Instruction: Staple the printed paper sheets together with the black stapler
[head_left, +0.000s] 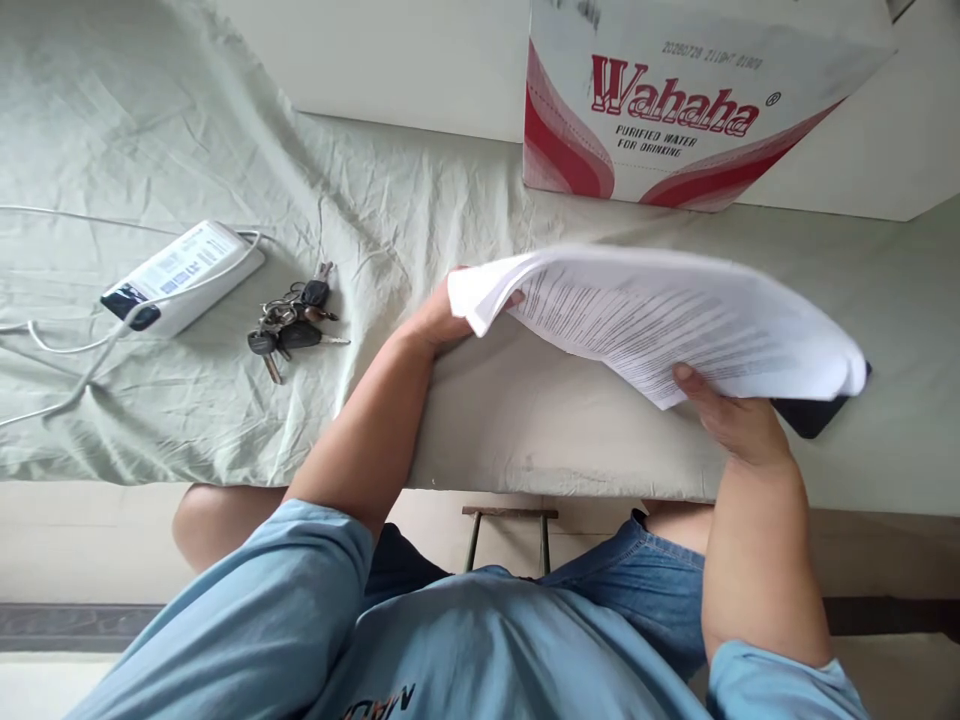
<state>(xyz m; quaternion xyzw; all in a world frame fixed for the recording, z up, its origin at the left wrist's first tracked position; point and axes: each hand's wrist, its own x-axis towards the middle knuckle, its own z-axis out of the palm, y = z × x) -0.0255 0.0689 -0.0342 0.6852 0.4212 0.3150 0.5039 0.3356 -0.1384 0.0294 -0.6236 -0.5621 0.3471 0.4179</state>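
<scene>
A stack of printed paper sheets (600, 310) hangs bowed between my two hands above the cloth-covered table. My left hand (448, 315) grips the stack's left end, its thumb showing at the printed side and most of its fingers hidden behind the paper. At the lower right edge, my right hand (739, 420) holds the sheets with its thumb on the print; the other fingers are out of sight underneath. The sheets curl over at the left corner and the right end. Partly covered by the paper, a flat black object (814, 415) lies beside my right hand.
A Wahaha water carton (675, 150) stands at the back right. To the left lie a bunch of keys (296, 325) and a white box-shaped device (187, 280) with white cables (90, 375). Wrinkled pale green cloth (180, 430) covers the table up to its front edge.
</scene>
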